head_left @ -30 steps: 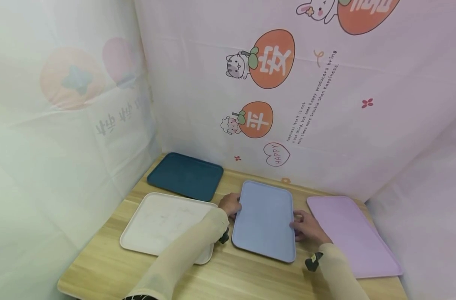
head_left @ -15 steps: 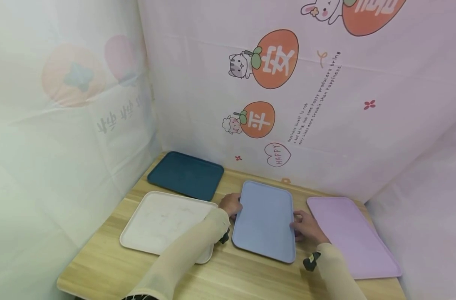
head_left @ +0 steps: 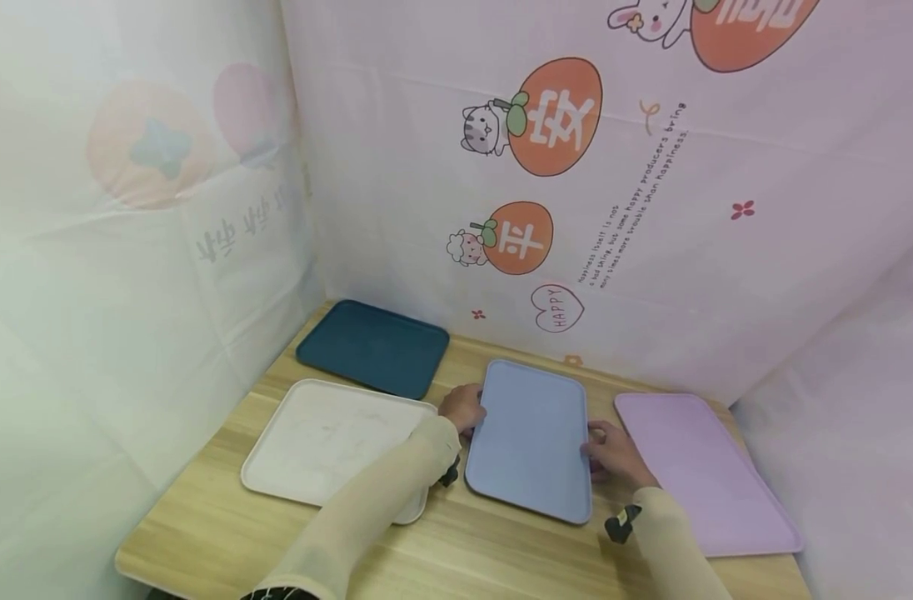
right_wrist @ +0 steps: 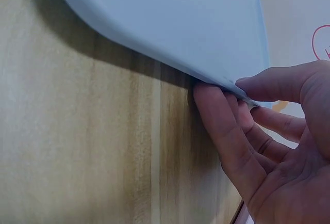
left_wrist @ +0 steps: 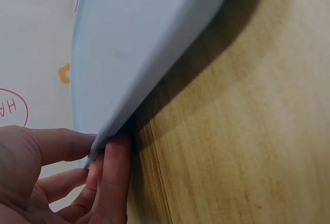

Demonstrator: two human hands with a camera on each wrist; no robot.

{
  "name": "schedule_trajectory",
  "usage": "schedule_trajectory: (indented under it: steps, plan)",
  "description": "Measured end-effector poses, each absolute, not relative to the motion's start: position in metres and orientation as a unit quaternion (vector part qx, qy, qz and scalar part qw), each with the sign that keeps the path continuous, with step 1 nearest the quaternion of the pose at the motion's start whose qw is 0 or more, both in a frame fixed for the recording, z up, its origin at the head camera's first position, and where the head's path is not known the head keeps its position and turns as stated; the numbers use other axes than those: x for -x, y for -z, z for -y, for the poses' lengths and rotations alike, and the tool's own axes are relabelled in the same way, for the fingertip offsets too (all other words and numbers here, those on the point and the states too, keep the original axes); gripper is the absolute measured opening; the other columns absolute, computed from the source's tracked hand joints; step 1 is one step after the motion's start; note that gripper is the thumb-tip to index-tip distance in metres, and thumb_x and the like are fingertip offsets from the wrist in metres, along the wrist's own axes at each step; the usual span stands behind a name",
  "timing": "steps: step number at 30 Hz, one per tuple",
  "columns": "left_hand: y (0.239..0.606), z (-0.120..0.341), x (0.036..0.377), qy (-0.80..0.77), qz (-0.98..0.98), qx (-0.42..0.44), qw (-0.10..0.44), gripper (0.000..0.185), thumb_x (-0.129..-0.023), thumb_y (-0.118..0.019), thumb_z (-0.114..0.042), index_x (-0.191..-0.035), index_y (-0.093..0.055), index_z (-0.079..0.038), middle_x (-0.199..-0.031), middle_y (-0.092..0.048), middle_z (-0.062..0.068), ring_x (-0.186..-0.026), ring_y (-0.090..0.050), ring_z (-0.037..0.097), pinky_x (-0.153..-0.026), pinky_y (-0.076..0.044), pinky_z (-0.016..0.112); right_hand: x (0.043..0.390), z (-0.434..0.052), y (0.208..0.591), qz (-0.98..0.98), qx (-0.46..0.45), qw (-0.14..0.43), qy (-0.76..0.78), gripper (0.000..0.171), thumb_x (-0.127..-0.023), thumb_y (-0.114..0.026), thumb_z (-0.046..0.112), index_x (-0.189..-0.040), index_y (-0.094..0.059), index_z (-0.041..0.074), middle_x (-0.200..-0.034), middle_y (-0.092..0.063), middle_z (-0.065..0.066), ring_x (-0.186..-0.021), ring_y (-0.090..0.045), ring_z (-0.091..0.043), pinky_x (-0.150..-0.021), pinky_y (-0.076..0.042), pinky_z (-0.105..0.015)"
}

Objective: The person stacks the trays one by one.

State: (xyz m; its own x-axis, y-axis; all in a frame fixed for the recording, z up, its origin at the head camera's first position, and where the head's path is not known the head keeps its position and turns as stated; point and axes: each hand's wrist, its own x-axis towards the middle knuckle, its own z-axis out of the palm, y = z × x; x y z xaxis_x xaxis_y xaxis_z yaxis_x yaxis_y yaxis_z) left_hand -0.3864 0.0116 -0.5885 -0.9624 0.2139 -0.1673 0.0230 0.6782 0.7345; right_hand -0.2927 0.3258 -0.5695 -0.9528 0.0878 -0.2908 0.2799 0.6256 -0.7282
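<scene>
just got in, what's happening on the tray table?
A person grips the blue tray by both long edges: left hand on one side, right hand on the other. The wrist views show thumbs on top of the rim and fingers tucked under it. Whether it is lifted off the wooden table cannot be told. The white tray, dark teal tray and pink tray lie flat around it, untouched.

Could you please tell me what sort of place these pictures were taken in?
Probably a small makeshift recording booth rather than a kitchen: a wooden table boxed in by cartoon-printed cloth walls, with only flat trays on it, including the blue tray gripped by the left hand and the right hand.
</scene>
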Motion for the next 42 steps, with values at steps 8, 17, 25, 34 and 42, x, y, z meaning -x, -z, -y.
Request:
schedule_trajectory:
  steps: [8,17,25,34,42]
  plan:
    - [0.576,-0.007,0.374,-0.394,-0.909,-0.056,0.12,0.055,-0.099,-0.069,-0.007,-0.154,-0.062,-0.011,-0.122,-0.076,0.017,-0.055,-0.068,0.019,-0.048,-0.057,0.03,0.29,-0.322,0.569,-0.895,-0.1,0.112,0.42,0.066,-0.102,-0.066,0.009,-0.16,-0.039,-0.006,-0.119,-0.068,-0.029,-0.083,-0.077,-0.024,-0.07,-0.069,-0.04]
    - [0.582,-0.003,0.378,-0.405,-0.905,-0.055,0.122,0.052,-0.1,-0.068,-0.011,-0.152,-0.062,-0.014,-0.122,-0.075,0.015,-0.059,-0.069,0.018,-0.048,-0.058,0.03,0.29,-0.318,0.567,-0.895,-0.101,0.114,0.419,0.064,-0.103,-0.065,0.011,-0.159,-0.039,-0.008,-0.127,-0.066,-0.035,-0.083,-0.078,-0.026,-0.07,-0.069,-0.04]
    - [0.588,0.0,0.383,-0.421,-0.897,-0.049,0.122,0.054,-0.099,-0.068,-0.011,-0.152,-0.061,-0.014,-0.13,-0.074,0.018,-0.05,-0.07,0.02,-0.045,-0.058,0.031,0.288,-0.318,0.564,-0.901,-0.108,0.109,0.405,0.063,-0.106,-0.062,0.019,-0.158,-0.04,-0.008,-0.14,-0.06,-0.041,-0.082,-0.078,-0.026,-0.07,-0.068,-0.038]
    - [0.575,0.012,0.376,-0.39,-0.912,-0.055,0.118,0.046,-0.103,-0.066,-0.017,-0.149,-0.065,-0.014,-0.127,-0.078,0.011,-0.07,-0.074,0.017,-0.077,-0.062,0.035,0.291,-0.312,0.566,-0.918,-0.092,0.081,0.378,0.061,-0.107,-0.062,0.026,-0.157,-0.044,-0.005,-0.126,-0.068,-0.033,-0.074,-0.071,-0.021,-0.066,-0.064,-0.035]
    - [0.577,0.019,0.373,-0.377,-0.919,-0.064,0.094,0.049,-0.098,-0.065,-0.012,-0.147,-0.066,-0.014,-0.119,-0.079,0.007,-0.083,-0.073,0.019,-0.081,-0.061,0.038,0.286,-0.294,0.557,-0.934,-0.062,0.049,0.349,0.059,-0.106,-0.065,0.031,-0.154,-0.052,-0.002,-0.098,-0.075,-0.016,-0.067,-0.069,-0.02,-0.063,-0.059,-0.032]
